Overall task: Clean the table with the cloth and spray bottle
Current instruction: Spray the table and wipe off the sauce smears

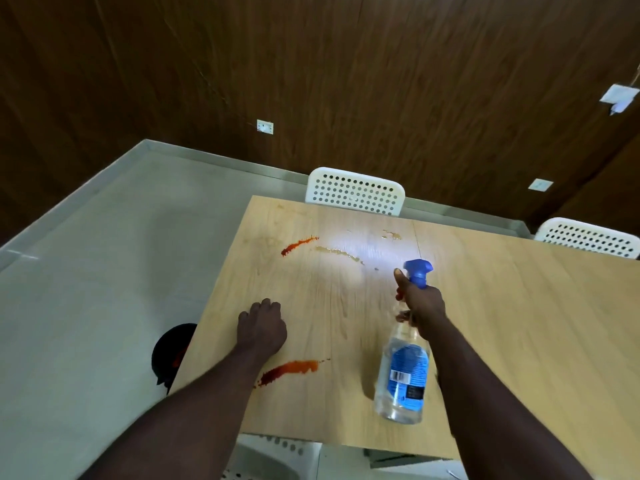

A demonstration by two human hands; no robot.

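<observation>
My right hand (pixel 422 303) grips the neck of a clear spray bottle (pixel 403 375) with a blue trigger head and blue label, held above the light wooden table (pixel 519 323), index finger stretched out beside the nozzle. My left hand (pixel 262 328) rests knuckles-up on the table near its left edge, fingers curled, nothing visible in it. A red smear (pixel 289 370) lies just below my left wrist. A second red streak (pixel 298 244) and pale yellowish streaks (pixel 341 252) mark the far part of the table. No cloth is in view.
Two white perforated chairs stand behind the table, one at the far edge (pixel 355 190) and one at the right (pixel 588 237). Another white chair (pixel 273 455) sits under the near edge. A dark round object (pixel 171 355) lies on the grey floor left of the table.
</observation>
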